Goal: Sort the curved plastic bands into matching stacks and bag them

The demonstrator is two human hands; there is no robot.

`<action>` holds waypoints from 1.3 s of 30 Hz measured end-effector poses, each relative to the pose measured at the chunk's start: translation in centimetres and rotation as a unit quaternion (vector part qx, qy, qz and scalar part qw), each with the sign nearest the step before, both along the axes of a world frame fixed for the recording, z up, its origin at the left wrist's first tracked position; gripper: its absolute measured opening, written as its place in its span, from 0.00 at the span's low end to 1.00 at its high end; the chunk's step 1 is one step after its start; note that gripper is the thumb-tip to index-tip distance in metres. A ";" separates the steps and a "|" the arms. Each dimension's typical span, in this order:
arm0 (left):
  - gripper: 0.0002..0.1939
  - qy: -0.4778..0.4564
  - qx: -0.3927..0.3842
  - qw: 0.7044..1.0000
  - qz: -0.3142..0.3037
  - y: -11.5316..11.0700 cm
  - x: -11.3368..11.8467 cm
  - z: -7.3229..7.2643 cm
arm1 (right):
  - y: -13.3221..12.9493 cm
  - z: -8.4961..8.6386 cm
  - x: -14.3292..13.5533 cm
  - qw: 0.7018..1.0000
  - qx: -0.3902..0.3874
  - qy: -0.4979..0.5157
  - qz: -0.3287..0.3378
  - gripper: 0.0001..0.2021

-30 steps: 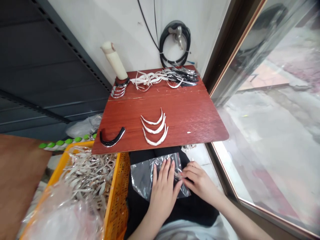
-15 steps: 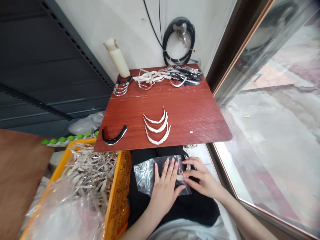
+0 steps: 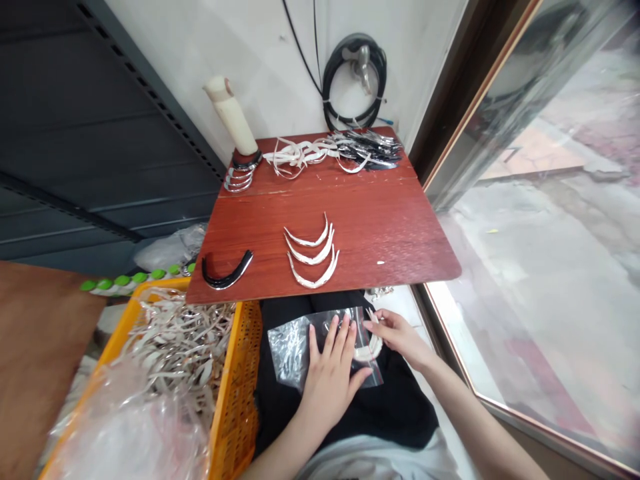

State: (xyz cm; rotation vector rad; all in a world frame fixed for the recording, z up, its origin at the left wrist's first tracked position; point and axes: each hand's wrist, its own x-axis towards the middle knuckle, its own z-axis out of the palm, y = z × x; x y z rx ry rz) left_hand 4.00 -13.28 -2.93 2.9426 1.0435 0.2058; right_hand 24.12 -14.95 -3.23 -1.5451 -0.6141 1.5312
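A clear plastic bag (image 3: 291, 347) lies on my lap, below the red board. My left hand (image 3: 330, 373) rests flat on it with fingers spread. At the bag's right end is a curved white piece (image 3: 373, 348), partly under the plastic. My right hand (image 3: 399, 337) pinches the upper end of that piece between thumb and fingers. On the red board (image 3: 380, 220), three white curved pieces (image 3: 313, 273) are stacked in a column near the front edge, and a black curved piece (image 3: 227, 279) lies to their left.
An orange crate (image 3: 245, 373) with many curved pieces and plastic bags stands at the left. At the board's back are a cream bottle (image 3: 233, 117), white strips (image 3: 300, 155) and dark pieces (image 3: 370, 148). A glass door (image 3: 525, 267) is at the right.
My right hand has moved up and its fingers have closed on the upper end of the white piece, which now shows more of its curve. My left hand has stayed flat on the bag.
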 end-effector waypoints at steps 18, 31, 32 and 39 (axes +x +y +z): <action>0.37 -0.074 -0.134 0.984 -0.092 1.2 0.7 3.3 | -4.6 1.4 -1.1 0.998 0.024 -0.056 -0.022 0.21; 0.12 -0.126 -0.190 0.972 -0.063 6.4 4.5 5.8 | -5.2 2.4 -1.8 0.990 0.073 -0.118 0.035 0.16; 0.12 -0.146 -0.207 0.965 -0.074 6.5 4.4 6.0 | -5.1 2.5 -2.0 0.989 0.072 -0.119 0.039 0.16; 0.11 -0.274 -0.225 0.932 -0.073 5.9 3.1 7.2 | -3.8 3.9 -4.3 0.955 0.122 -0.245 0.112 0.15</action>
